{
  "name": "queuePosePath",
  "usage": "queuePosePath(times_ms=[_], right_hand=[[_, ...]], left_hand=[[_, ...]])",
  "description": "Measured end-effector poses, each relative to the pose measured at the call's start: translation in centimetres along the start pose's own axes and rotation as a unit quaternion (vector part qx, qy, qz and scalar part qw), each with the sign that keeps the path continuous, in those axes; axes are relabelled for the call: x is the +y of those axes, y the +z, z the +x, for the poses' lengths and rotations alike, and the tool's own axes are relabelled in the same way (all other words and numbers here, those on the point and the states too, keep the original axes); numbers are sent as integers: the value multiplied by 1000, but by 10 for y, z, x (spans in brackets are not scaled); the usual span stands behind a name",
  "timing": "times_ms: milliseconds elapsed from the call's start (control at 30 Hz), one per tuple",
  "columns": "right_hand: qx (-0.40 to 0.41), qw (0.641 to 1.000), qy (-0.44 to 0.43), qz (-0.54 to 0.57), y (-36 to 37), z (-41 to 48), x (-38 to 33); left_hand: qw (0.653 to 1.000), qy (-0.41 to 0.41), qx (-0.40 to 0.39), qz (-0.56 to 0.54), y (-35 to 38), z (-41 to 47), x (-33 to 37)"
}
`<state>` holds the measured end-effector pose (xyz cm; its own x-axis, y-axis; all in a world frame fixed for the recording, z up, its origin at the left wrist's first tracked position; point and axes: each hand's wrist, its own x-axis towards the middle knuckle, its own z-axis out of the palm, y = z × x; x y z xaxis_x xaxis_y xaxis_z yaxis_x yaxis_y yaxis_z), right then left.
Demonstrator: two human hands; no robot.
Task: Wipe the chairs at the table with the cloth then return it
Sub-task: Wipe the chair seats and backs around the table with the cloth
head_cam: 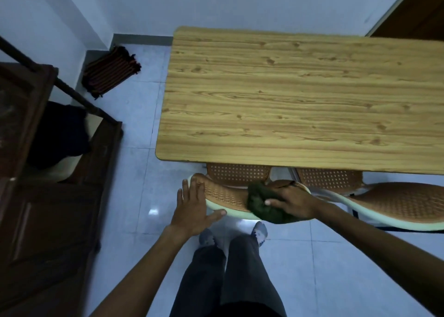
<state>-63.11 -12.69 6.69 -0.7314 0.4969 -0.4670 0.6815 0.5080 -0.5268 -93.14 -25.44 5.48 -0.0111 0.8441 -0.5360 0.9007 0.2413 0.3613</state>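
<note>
1. Leftmost, a dark wooden cabinet (48, 196) against the wall; a dark garment (60, 134) bundled on it; a dark rail (60, 83) runs diagonally above.
2. Further back, a striped folded mat (110, 75) lies on the pale tiled floor (134, 172) in the corner.
3. Left hand (194, 208) lies flat on the left end of the near chair's backrest (225, 196); fingers (186, 189) spread, thumb along the pale rim; holding nothing.
4. Below, the person's two legs in dark trousers (228, 275), socked feet (259, 232) on the tiles just behind the chair.
5. Dark green cloth (262, 206), bunched, sits on the top edge of that same backrest, right of centre; some of it hangs over the rim toward the person.
6. Right hand (290, 202) presses on the cloth from the right; fingers curled over it and gripping the wad, thumb on its near side.
7. Both perforated orange seats (237, 173) tucked under the near edge of the wood-grain table (300, 95).
8. Second chair (403, 201) stands just beside the first to the right, backrests nearly touching; no hand on it.
9. Far right, a brown door (418, 11) beyond the table corner.
</note>
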Motion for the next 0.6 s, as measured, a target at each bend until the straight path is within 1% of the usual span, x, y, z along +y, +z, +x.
queuePosePath(times_ms=[100,167,267,367,433,467,533,600], right_hand=[[-59,995,2,79,11,26,-31],[-70,989,23,130,26,64,-57],[-77,983,75,147,40,123,-71],[-106,972,174,120,42,133,-40],[-141,955,253,60,36,119,-6],[-158,947,277,25,30,111,9],[-167,937,306,-18,12,94,25],[-158,938,306,-39,-6,71,21]], left_hand=[[1000,2,5,30,1,0,0],[997,17,26,71,0,1,-1],[992,51,47,103,-1,4,-2],[989,62,41,125,-1,7,-4],[991,55,33,121,1,9,-5],[991,50,30,116,1,10,-5],[993,48,30,102,3,11,-7],[994,47,25,92,3,10,-8]])
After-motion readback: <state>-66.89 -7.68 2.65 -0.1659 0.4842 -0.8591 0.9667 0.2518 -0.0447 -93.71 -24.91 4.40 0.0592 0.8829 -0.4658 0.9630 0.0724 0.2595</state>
